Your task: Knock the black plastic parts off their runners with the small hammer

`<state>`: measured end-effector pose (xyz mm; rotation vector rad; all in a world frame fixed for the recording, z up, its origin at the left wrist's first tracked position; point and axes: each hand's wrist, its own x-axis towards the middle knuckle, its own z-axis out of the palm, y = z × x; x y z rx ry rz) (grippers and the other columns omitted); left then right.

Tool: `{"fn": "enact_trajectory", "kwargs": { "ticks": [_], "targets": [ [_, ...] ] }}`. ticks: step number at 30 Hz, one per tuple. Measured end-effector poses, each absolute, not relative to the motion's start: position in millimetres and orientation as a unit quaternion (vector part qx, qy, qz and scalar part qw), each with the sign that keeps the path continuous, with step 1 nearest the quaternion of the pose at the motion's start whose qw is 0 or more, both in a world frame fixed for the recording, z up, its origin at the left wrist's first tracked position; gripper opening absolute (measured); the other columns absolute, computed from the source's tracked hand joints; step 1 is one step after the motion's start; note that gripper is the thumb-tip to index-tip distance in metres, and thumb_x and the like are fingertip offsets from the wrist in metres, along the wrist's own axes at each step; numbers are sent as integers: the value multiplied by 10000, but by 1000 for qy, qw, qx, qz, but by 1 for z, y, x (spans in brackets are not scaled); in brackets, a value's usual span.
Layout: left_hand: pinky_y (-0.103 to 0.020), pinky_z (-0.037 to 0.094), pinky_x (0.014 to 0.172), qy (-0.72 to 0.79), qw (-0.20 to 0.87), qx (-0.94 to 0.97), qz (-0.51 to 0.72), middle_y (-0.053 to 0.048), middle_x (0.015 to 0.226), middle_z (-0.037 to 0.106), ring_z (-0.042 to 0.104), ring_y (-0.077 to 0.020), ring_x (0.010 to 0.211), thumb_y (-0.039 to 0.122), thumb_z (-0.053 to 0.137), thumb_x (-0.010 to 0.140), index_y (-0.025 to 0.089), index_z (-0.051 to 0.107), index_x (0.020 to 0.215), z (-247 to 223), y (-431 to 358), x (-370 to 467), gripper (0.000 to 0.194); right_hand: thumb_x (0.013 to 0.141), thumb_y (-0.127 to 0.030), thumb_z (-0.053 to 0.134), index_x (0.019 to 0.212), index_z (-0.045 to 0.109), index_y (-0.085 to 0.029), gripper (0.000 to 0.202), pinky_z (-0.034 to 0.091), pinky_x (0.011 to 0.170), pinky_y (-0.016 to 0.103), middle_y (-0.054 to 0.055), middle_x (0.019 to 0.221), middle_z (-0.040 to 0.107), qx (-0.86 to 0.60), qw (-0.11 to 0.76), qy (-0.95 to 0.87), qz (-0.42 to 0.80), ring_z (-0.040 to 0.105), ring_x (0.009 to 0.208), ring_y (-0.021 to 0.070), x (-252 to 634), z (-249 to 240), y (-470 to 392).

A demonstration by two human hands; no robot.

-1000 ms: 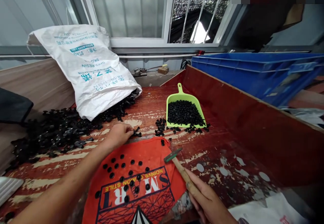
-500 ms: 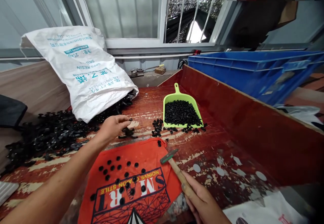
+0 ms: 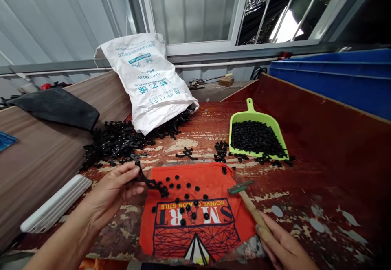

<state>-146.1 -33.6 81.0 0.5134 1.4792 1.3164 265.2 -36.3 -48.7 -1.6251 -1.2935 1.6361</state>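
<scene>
Pinched in my left hand (image 3: 117,186) is a branched black plastic piece (image 3: 149,182), its far end over the left edge of an orange printed cloth (image 3: 195,180). My right hand (image 3: 279,241) grips the wooden handle of a hammer (image 3: 252,209); the green-and-grey head lies over the cloth's right side. Several small round black parts (image 3: 196,203) are scattered on the cloth. Beyond it, another branched black piece (image 3: 187,152) rests on the red worn table (image 3: 210,119).
A white sack (image 3: 152,82) leans over a heap of black pieces (image 3: 113,141). A lime-green dustpan (image 3: 233,117) holds many small black parts, some spilled at its lip. A white slatted plastic piece (image 3: 56,205) lies left. A blue crate (image 3: 336,78) stands behind the red side board (image 3: 320,127).
My left hand has come back from near the heap toward the cloth's left edge with a branched black piece. The view has swung left. My right hand keeps hold of the hammer.
</scene>
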Motion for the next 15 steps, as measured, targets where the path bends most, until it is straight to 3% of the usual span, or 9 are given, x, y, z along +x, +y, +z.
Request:
{"fn": "enact_trajectory", "kwargs": {
  "ticks": [2,5,10,12,15],
  "targets": [
    [-213,518,512,657,458,249,545,-1,810,718,621,-104,547,306,842,673,189,680,877,77,-45,-151,286,789,-686,547,1576,188,-112,1037,239,333,194,-118,461,373,-600,244,-475,596,309,302,85,265,-46,-36],
    [-216,448,488,723,304,338,520,4,792,692,584,-121,558,456,768,725,209,674,896,78,-64,-160,315,746,-707,565,1570,240,-124,1060,250,325,209,-100,465,401,-623,251,-469,573,343,298,97,264,-42,-36],
    [-340,489,813,789,-74,554,256,-74,971,731,668,-280,938,389,601,856,248,707,1028,53,-99,-162,246,743,-713,572,1565,264,-110,1065,265,333,218,-113,425,356,-629,248,-476,562,336,287,107,258,-34,-39],
    [-357,490,855,773,-72,601,190,-93,1038,732,673,-288,971,384,576,874,245,700,1103,29,-110,-161,295,753,-708,573,1561,285,-120,1040,264,336,217,-122,411,327,-630,252,-482,555,325,284,107,257,-32,-39],
    [-325,522,865,760,69,610,213,-82,1110,737,692,-257,997,446,581,868,240,684,1144,0,-123,-170,359,752,-689,596,1543,330,-122,1009,271,344,219,-121,398,326,-626,248,-489,555,335,292,110,257,-31,-39]
  ]
}}
